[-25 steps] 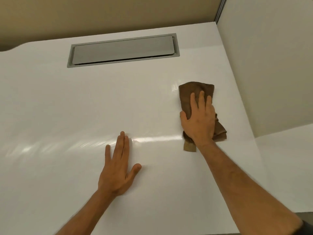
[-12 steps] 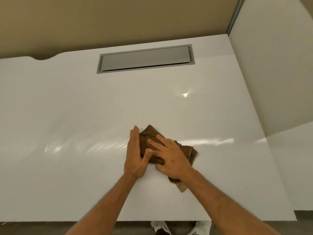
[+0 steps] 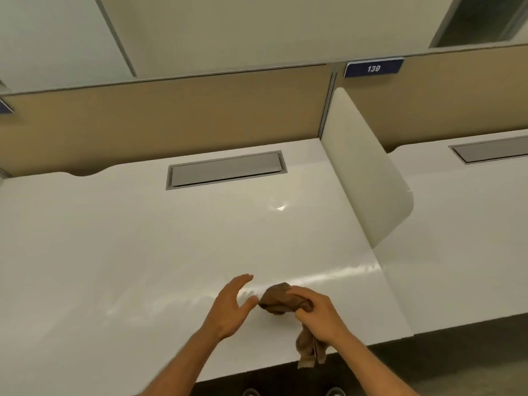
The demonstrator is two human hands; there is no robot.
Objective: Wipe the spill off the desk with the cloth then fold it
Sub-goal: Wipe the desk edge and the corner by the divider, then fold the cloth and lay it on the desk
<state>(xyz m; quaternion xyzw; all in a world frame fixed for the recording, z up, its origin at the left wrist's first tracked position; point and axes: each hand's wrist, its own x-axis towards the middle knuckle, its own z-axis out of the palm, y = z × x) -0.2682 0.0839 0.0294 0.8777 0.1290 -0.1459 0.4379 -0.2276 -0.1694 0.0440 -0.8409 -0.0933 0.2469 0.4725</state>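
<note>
The right hand (image 3: pixel 314 312) is gripping the bunched brown cloth (image 3: pixel 278 298) above the desk (image 3: pixel 143 252) at about six o'clock, one end dangling past the near edge. The left hand (image 3: pixel 231 304) is hovering open just beside it. Soft and light, the cloth probably folds best when taken by its corners.

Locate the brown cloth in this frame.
In the head view the brown cloth sits bunched in the right hand at the desk's near edge, beside the open left hand.
</note>
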